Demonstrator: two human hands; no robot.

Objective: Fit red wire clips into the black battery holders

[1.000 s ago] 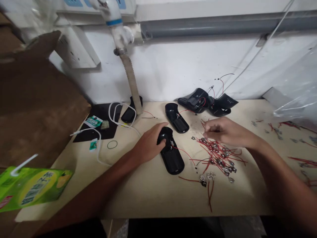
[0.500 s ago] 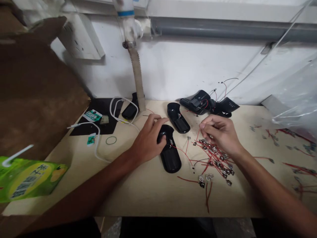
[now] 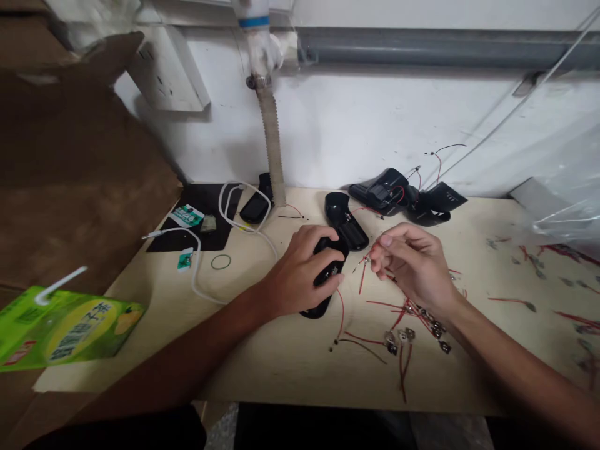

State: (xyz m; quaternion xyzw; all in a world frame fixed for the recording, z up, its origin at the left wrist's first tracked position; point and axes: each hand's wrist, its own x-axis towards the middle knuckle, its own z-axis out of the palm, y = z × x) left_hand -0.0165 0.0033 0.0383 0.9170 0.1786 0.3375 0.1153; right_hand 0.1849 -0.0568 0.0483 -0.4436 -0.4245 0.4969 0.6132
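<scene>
1. In the head view, the left hand (image 3: 307,269) curls over a black casing (image 3: 323,305), thumb on the near side and fingers across its upper part, gripping it on the worktop (image 3: 262,369).
2. The right hand (image 3: 377,245) is just to the right, its thumb and fingertips pinched together on what looks like a thin red wire (image 3: 377,244), mostly hidden by the fingers.
3. A red lead (image 3: 342,312) trails from near the held casing toward a black lead (image 3: 363,350).
4. Under and near the right hand lies a heap of red-wired metal contacts (image 3: 424,315), partly covered; a small group of contacts (image 3: 398,337) sits nearer.
5. A second casing (image 3: 349,225) lies just beyond the held one, and more casings (image 3: 382,190) stand toward the far right, by the wall (image 3: 375,125).
6. On the left are a white cable (image 3: 196,269), a green ring (image 3: 220,262), a black sheet (image 3: 164,240) and a green drink carton (image 3: 79,328) with a straw (image 3: 60,284).
</scene>
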